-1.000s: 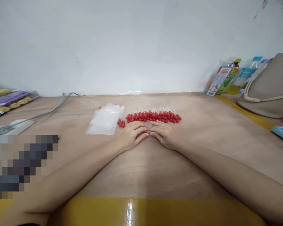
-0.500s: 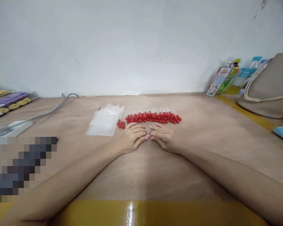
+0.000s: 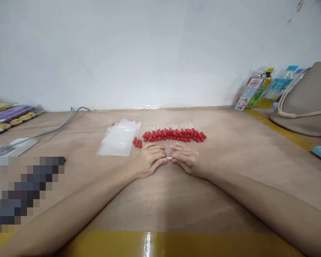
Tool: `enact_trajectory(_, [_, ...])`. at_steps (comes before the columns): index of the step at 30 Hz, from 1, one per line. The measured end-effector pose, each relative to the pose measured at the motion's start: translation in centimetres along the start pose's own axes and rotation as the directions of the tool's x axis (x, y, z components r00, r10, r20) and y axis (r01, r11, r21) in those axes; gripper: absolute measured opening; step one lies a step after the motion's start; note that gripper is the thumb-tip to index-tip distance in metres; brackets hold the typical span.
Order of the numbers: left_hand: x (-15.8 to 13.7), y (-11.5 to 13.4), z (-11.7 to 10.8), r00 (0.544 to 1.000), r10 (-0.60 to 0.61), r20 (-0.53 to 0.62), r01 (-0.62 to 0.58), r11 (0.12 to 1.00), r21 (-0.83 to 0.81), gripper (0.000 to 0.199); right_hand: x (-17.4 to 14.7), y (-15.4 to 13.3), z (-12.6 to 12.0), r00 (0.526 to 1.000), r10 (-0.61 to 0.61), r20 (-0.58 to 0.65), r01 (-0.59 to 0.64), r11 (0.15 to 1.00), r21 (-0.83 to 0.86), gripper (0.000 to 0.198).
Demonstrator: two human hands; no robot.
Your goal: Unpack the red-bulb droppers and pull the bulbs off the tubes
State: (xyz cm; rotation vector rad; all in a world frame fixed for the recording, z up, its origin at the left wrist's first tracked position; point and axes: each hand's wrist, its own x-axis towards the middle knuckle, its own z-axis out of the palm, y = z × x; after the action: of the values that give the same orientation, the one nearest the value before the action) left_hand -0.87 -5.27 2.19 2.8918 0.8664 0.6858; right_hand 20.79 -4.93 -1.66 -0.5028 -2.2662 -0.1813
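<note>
Both of my hands meet at the middle of the table, fingers closed. A thin clear tube [image 3: 169, 158] runs sideways between them, like the glass of a dropper. My left hand [image 3: 151, 160] pinches its left end, where a bit of red shows at the fingertips. The right end is between the fingers of my right hand [image 3: 186, 159]. Just beyond lie several bare clear tubes [image 3: 169, 145], partly covered by my fingers. Behind them is a row of droppers with red bulbs [image 3: 173, 134], tips toward the wall. A few loose red bulbs [image 3: 137, 142] lie beside my left hand.
Clear plastic bags [image 3: 119, 138] lie stacked to the left. Farther left are a grey cable [image 3: 55, 129], a white power strip [image 3: 26, 144] and packaged yellow and purple items [image 3: 12, 114]. At the right stand a carton [image 3: 248, 94], bottles [image 3: 279, 85] and a beige bag [image 3: 307, 103].
The hands stay together around the tube, with only slight finger movement. The whole view has shifted down a little. The droppers, loose bulbs and bags lie as before.
</note>
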Motion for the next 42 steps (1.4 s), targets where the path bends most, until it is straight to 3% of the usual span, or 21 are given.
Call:
enact_trajectory(21, [-0.4, 0.0, -0.2, 0.999, 0.040, 0.002, -0.040, 0.997, -0.060, 0.020, -0.3, -0.4, -0.5, 0.996, -0.013, -0.092, 0.019, 0.998, 0.065, 0.023])
enact_trajectory(25, [-0.8, -0.7, -0.1, 0.997, 0.040, -0.069, -0.045, 0.996, -0.072, 0.022, -0.6, -0.2, -1.5, 0.996, 0.011, -0.092, -0.006, 0.999, 0.053, 0.024])
enact_trajectory(30, [-1.2, -1.1, 0.4, 0.980, -0.020, -0.196, 0.007, 0.998, -0.065, 0.017, -1.0, 0.2, -2.5, 0.987, 0.135, -0.084, -0.139, 0.989, -0.056, 0.021])
enact_trajectory(33, [-1.0, -1.1, 0.2, 0.942, -0.125, -0.311, 0.105, 0.991, -0.078, 0.019, -0.9, 0.1, -2.4, 0.965, 0.254, -0.061, -0.261, 0.949, -0.176, 0.019])
enact_trajectory(36, [-0.6, -1.8, -1.1, 0.881, -0.296, -0.369, 0.286, 0.955, -0.083, 0.022, -0.6, 0.0, -2.2, 0.945, 0.324, -0.045, -0.325, 0.912, -0.250, 0.024])
enact_trajectory(39, [-0.2, -3.6, -3.3, 0.761, -0.514, -0.396, 0.523, 0.847, -0.097, 0.026, -0.2, -0.1, -2.2, 0.926, 0.375, -0.040, -0.372, 0.890, -0.263, 0.028])
enact_trajectory(42, [-0.3, -5.7, -4.9, 0.646, -0.669, -0.367, 0.663, 0.730, -0.166, 0.029, 0.1, -0.1, -2.1, 0.899, 0.432, -0.070, -0.436, 0.867, -0.243, 0.022])
